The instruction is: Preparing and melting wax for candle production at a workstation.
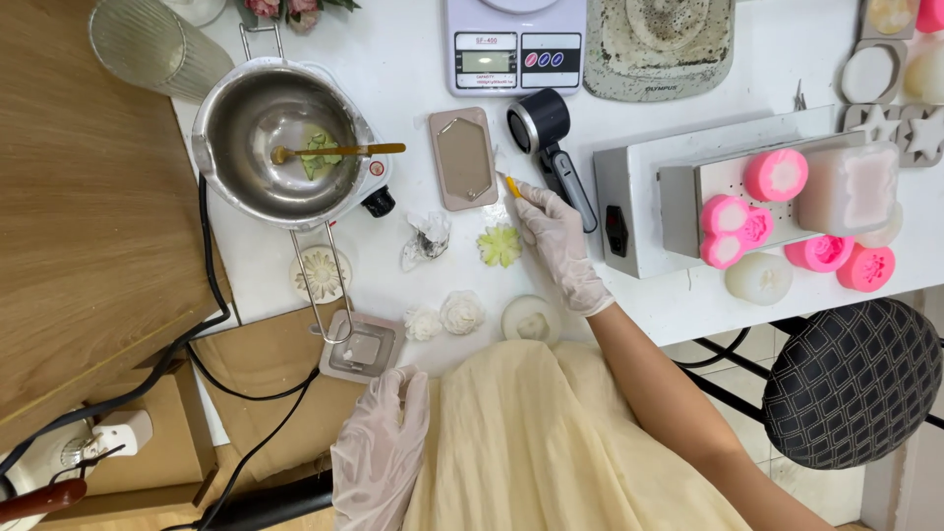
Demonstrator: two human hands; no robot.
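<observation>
A: Right hand (pixel 559 246): grip pinched on small yellow tool (pixel 512 186), tip beside brown hexagonal mould (pixel 463 158). Left hand (pixel 382 447): loosely curled, holding nothing, below bench (pixel 413 59) edge.

B: Advice: short strokes, wrist low. Room: black handheld device (pixel 549 143) crowds right; green flower piece (pixel 500 245) just below hand.

Single view: head camera, worn by person. Looks steeply down, near top-down, onto white table (pixel 413 59). Close range, within arm reach. Person's lap at bottom centre, far table edge at top. No second view, no shared region.
</observation>
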